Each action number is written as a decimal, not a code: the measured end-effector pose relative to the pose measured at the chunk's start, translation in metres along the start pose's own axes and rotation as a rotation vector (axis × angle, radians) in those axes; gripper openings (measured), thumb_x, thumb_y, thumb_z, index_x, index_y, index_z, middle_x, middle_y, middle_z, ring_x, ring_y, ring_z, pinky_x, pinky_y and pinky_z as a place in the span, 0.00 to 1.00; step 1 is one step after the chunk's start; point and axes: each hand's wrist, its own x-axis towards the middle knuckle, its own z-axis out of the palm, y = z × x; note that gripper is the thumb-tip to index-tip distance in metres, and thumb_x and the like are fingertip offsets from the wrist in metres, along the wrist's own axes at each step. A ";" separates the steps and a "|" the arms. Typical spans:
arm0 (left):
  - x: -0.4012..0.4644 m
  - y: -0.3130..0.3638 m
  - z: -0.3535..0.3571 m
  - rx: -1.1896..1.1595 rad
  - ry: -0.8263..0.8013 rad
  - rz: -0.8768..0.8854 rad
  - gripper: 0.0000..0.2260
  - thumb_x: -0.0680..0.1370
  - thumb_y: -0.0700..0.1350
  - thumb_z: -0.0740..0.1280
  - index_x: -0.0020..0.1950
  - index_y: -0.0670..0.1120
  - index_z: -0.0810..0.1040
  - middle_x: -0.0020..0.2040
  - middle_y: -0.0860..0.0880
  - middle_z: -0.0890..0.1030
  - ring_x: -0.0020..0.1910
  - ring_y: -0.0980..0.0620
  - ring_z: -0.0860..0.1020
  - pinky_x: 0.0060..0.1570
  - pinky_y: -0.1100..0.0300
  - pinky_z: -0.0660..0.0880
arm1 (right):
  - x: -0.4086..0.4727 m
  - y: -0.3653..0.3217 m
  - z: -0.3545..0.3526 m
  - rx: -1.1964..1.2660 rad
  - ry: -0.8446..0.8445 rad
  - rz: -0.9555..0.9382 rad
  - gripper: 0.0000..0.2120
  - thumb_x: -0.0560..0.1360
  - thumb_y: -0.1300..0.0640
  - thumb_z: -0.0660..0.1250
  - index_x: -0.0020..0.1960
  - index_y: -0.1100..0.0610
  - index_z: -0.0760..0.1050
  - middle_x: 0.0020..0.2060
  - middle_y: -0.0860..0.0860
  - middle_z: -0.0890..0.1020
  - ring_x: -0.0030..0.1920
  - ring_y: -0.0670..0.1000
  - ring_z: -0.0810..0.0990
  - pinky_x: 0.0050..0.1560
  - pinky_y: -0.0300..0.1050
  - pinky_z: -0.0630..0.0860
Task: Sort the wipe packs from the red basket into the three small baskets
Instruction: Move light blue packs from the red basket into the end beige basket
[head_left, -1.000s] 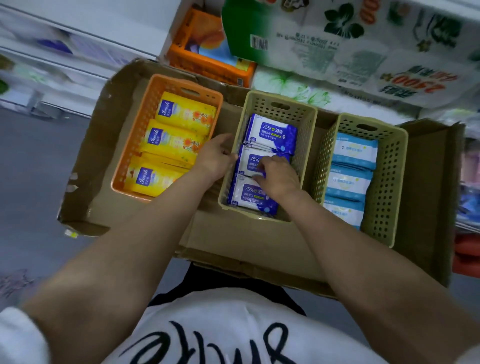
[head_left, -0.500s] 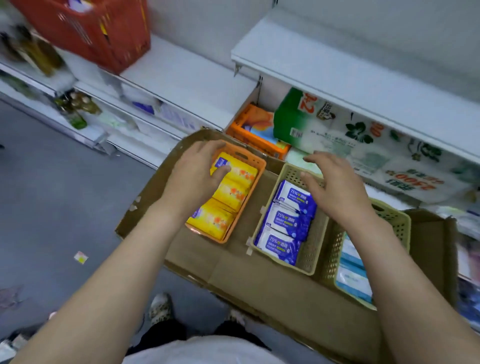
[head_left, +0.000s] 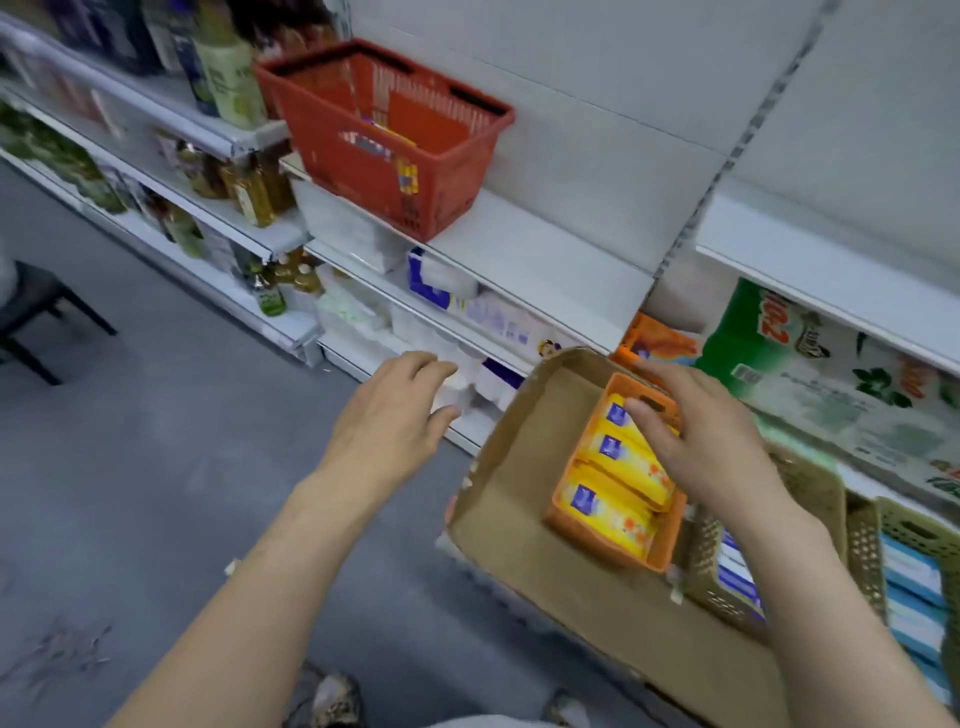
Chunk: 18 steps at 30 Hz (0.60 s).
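Note:
The red basket (head_left: 384, 140) stands on a white shelf at the upper left, with a few packs showing inside. An orange small basket (head_left: 667, 543) in a cardboard tray (head_left: 519, 467) holds yellow wipe packs (head_left: 615, 499). To its right a beige basket (head_left: 711, 582) holds blue packs (head_left: 737, 577); a second beige basket (head_left: 904, 530) holds light-blue packs (head_left: 914, 597). My left hand (head_left: 387, 423) hovers left of the tray with fingers spread, holding nothing. My right hand (head_left: 706, 436) floats over the orange basket, fingers loose and empty.
White shelves (head_left: 519, 249) run along the wall, with bottles (head_left: 249, 192) at the left and tissue packages (head_left: 831, 374) at the right. A dark chair (head_left: 36, 306) stands on the grey floor at the far left. My shoes (head_left: 332, 701) show at the bottom.
Both hands left the blue packs, rose out of the small baskets and swung left. The view turned up and left, bringing the red basket into sight.

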 end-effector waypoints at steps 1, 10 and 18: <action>-0.002 -0.023 -0.013 0.011 0.004 -0.002 0.21 0.80 0.52 0.66 0.72 0.48 0.71 0.68 0.49 0.72 0.67 0.48 0.70 0.64 0.52 0.71 | 0.006 -0.025 0.010 0.009 0.001 -0.017 0.19 0.78 0.51 0.67 0.69 0.52 0.73 0.61 0.52 0.79 0.63 0.54 0.75 0.59 0.43 0.68; 0.042 -0.175 -0.093 0.035 0.011 -0.031 0.20 0.79 0.51 0.66 0.71 0.48 0.72 0.67 0.48 0.74 0.65 0.45 0.72 0.62 0.49 0.71 | 0.094 -0.174 0.080 0.098 -0.016 -0.046 0.19 0.78 0.51 0.67 0.68 0.51 0.74 0.63 0.51 0.78 0.63 0.54 0.75 0.63 0.48 0.71; 0.181 -0.282 -0.122 0.033 0.059 0.050 0.21 0.78 0.50 0.68 0.70 0.47 0.73 0.67 0.46 0.74 0.66 0.45 0.71 0.64 0.49 0.70 | 0.244 -0.228 0.141 0.051 0.037 -0.029 0.20 0.80 0.47 0.63 0.71 0.49 0.71 0.66 0.47 0.76 0.67 0.50 0.71 0.66 0.46 0.68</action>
